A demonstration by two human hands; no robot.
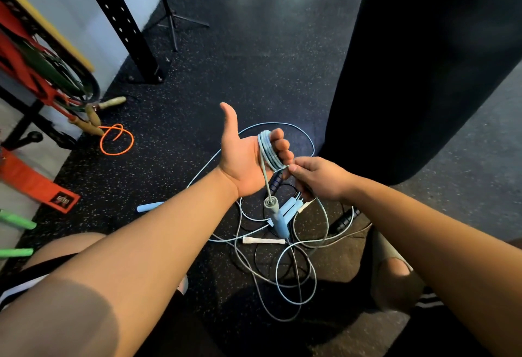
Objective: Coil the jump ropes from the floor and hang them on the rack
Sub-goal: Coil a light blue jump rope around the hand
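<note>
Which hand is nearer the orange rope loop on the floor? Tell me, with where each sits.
Left. The left hand, wound with the light blue rope, is raised right of the orange rope loop; the right hand pinches that rope even farther right.

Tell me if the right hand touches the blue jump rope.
Touching: head view shows the right hand pinching the blue jump rope coiled round the left hand.

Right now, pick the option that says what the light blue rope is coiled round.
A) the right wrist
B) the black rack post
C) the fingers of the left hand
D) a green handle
C: the light blue rope loops several times round the fingers of the left hand, while the right hand pinches the strand beside the coil.
</note>
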